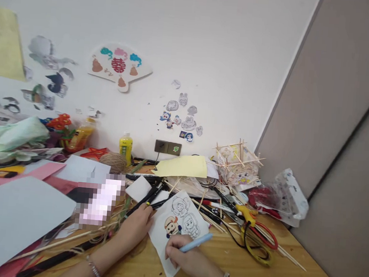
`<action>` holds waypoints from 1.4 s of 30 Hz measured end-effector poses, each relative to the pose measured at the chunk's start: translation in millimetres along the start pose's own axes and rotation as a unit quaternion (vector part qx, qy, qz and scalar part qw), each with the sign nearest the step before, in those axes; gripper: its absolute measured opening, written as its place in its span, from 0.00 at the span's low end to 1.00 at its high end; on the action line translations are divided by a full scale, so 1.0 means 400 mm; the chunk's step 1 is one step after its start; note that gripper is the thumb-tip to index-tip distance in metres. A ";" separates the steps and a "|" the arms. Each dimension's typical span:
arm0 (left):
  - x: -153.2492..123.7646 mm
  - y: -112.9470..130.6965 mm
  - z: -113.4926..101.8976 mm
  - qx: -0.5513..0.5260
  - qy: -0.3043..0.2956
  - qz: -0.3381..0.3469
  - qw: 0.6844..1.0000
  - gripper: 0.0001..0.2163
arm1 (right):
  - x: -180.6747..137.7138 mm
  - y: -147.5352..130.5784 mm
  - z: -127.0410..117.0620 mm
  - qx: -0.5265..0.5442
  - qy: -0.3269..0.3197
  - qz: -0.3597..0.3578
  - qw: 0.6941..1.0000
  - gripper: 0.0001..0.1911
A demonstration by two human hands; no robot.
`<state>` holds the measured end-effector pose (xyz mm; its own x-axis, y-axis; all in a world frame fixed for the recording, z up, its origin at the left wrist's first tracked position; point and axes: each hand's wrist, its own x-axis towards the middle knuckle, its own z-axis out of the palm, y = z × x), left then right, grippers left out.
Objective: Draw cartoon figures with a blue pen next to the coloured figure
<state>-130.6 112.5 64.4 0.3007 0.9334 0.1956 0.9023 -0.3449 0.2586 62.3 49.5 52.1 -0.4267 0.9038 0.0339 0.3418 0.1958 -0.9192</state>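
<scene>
A white paper with cartoon drawings (180, 224) lies on the wooden table (256, 274) in front of me. My right hand (182, 254) is closed round a light blue pen (196, 242), its tip down on the lower part of the sheet near a partly coloured figure. My left hand (136, 227) rests on the table at the paper's left edge, its fingers curled against the sheet and close to several black pens (149, 195). Both wrists wear bracelets.
Paper sheets, pink card and a blurred patch (99, 202) crowd the left. Behind the drawing lie wooden sticks, a yellow sheet (182, 166), a twine ball (114, 161), a yellow glue bottle (126, 146) and a stick frame (239, 162). Red and yellow scissors (260, 238) lie to the right.
</scene>
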 end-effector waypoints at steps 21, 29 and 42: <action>0.001 0.009 -0.008 -0.225 0.013 -0.009 0.974 0.06 | -0.008 -0.002 -0.010 -0.008 0.014 -0.010 1.000 0.10; 0.016 0.004 0.005 -0.346 0.028 -0.006 0.938 0.06 | 0.011 0.016 -0.031 0.082 0.066 -0.037 0.994 0.21; -0.004 0.007 0.001 -0.310 -0.004 0.024 0.950 0.13 | 0.016 0.033 -0.039 0.096 0.094 -0.003 0.991 0.24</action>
<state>-128.3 110.1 64.4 0.3421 0.9147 0.2151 0.5327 -0.3774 0.7575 77.3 63.7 46.4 -0.2592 0.9612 0.0944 0.1669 0.1409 -0.9759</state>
